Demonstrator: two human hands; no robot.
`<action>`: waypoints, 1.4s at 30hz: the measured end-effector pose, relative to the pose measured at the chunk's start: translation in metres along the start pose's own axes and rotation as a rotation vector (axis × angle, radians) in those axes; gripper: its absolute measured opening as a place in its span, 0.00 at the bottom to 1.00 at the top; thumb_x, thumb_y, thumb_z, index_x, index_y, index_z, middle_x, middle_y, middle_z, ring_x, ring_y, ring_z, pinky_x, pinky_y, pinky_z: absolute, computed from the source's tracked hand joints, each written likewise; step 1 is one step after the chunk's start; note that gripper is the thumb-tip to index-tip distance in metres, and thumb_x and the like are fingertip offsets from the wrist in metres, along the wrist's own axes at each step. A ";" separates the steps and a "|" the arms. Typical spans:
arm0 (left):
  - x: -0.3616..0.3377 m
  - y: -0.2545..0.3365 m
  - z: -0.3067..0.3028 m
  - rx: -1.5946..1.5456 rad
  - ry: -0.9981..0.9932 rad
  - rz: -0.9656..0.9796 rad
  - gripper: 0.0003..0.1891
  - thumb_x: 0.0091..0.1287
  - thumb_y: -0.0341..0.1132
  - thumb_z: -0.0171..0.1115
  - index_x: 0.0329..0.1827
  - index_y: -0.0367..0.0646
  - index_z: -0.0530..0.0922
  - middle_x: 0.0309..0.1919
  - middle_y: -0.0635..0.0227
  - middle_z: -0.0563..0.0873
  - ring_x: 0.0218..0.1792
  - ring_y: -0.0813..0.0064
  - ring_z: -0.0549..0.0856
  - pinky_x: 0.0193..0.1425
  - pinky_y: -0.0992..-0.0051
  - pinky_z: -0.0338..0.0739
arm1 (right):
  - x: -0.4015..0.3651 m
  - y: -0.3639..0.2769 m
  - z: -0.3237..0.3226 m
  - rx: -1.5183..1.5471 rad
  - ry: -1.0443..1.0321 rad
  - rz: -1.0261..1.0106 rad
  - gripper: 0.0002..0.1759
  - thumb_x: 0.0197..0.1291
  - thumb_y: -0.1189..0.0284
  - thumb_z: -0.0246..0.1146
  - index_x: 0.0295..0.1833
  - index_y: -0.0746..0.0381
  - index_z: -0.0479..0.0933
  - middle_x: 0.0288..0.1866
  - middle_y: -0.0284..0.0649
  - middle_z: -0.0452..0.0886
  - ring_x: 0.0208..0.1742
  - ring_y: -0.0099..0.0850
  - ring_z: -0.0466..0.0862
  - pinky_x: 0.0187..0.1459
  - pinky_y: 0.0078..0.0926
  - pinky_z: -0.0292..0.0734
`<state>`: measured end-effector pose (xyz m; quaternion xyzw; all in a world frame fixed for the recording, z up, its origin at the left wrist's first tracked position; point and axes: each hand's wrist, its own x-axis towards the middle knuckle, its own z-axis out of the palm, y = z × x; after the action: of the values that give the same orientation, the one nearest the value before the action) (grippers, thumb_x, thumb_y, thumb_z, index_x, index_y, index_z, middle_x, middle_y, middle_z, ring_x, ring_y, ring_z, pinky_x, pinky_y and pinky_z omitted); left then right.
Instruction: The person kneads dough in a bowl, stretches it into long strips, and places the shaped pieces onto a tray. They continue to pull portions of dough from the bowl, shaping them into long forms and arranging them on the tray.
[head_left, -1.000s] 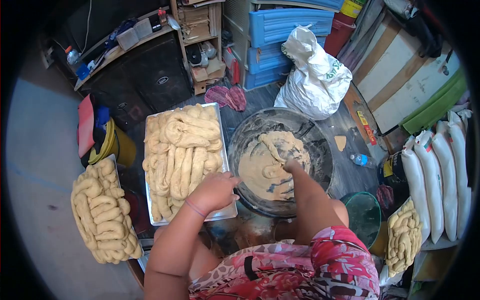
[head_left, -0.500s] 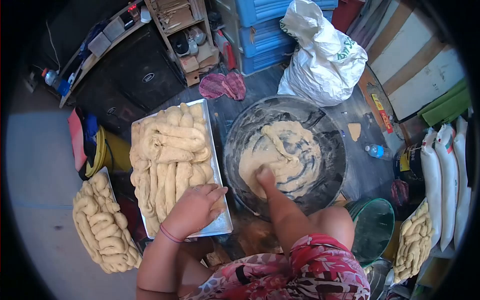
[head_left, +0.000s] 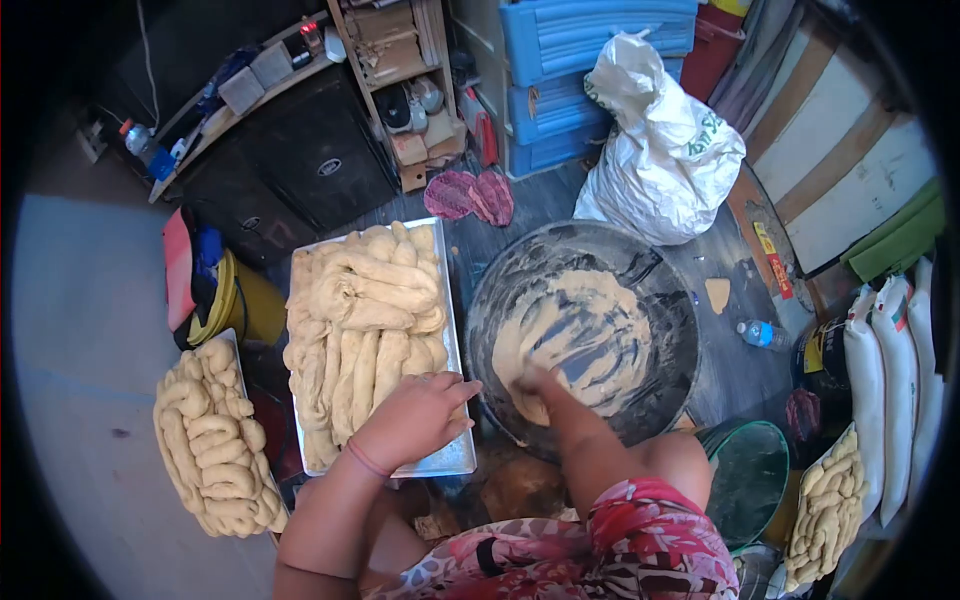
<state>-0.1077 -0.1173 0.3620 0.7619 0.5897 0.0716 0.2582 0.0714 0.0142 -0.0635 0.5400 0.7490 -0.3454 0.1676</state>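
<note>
A metal tray [head_left: 449, 330] holds a heap of pale twisted dough strands [head_left: 372, 300]. My left hand [head_left: 425, 412] lies palm down over the tray's near right part, its fingers stretched toward the rim; what is under the palm is partly hidden. To its right stands a wide black basin [head_left: 684, 350], its bottom streaked with pale flour [head_left: 590, 310]. My right hand [head_left: 536, 384] is low in the basin, at the near left part of the flour. Motion blurs its fingers, and whether dough lies beneath them I cannot make out.
A second tray of dough strands [head_left: 215, 440] sits at the left, and more dough pieces [head_left: 828, 505] at the far right. Behind the basin stands a white sack [head_left: 665, 150]. A green bucket [head_left: 750, 480] is by my knee; a water bottle [head_left: 762, 334] lies on the floor.
The dough strip that lay on the flour in the basin no longer shows there. My right hand has swept toward the basin's near side. My left hand stays at the tray; the view has shifted.
</note>
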 end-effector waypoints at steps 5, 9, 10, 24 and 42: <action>-0.004 -0.007 0.019 -0.011 -0.041 0.029 0.23 0.59 0.39 0.61 0.58 0.41 0.72 0.49 0.54 0.78 0.51 0.54 0.76 0.58 0.63 0.69 | -0.062 -0.032 -0.058 0.186 -0.229 -0.182 0.31 0.52 0.57 0.61 0.60 0.64 0.70 0.48 0.49 0.79 0.47 0.36 0.81 0.50 0.47 0.68; 0.000 -0.015 0.043 -0.115 0.007 0.107 0.26 0.58 0.42 0.62 0.58 0.42 0.71 0.51 0.54 0.77 0.52 0.53 0.76 0.57 0.61 0.70 | -0.122 -0.039 -0.169 0.535 -0.266 -0.233 0.17 0.54 0.65 0.61 0.43 0.68 0.75 0.21 0.35 0.76 0.19 0.26 0.80 0.22 0.25 0.72; 0.005 -0.012 0.050 -0.121 0.019 0.118 0.26 0.58 0.42 0.62 0.58 0.42 0.71 0.51 0.54 0.77 0.52 0.53 0.76 0.57 0.61 0.70 | -0.148 -0.048 -0.198 0.498 -0.279 -0.307 0.14 0.56 0.66 0.60 0.41 0.66 0.75 0.22 0.35 0.76 0.19 0.26 0.80 0.21 0.25 0.72; 0.061 0.046 0.100 -0.614 0.538 -0.051 0.23 0.54 0.36 0.66 0.51 0.36 0.72 0.41 0.56 0.82 0.45 0.61 0.81 0.53 0.67 0.73 | -0.370 -0.044 -0.272 1.420 0.155 -0.941 0.17 0.54 0.65 0.59 0.44 0.67 0.72 0.31 0.35 0.77 0.28 0.24 0.77 0.35 0.23 0.73; 0.058 0.115 0.046 -1.395 1.011 -0.103 0.26 0.66 0.51 0.54 0.58 0.41 0.68 0.50 0.63 0.74 0.51 0.74 0.73 0.57 0.74 0.68 | -0.320 -0.118 -0.221 1.232 0.468 -1.096 0.32 0.60 0.59 0.59 0.65 0.63 0.61 0.54 0.43 0.71 0.57 0.33 0.71 0.57 0.32 0.66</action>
<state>0.0280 -0.0971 0.3663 0.2782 0.4890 0.7359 0.3767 0.1049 -0.0748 0.3316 0.1538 0.5982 -0.6027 -0.5053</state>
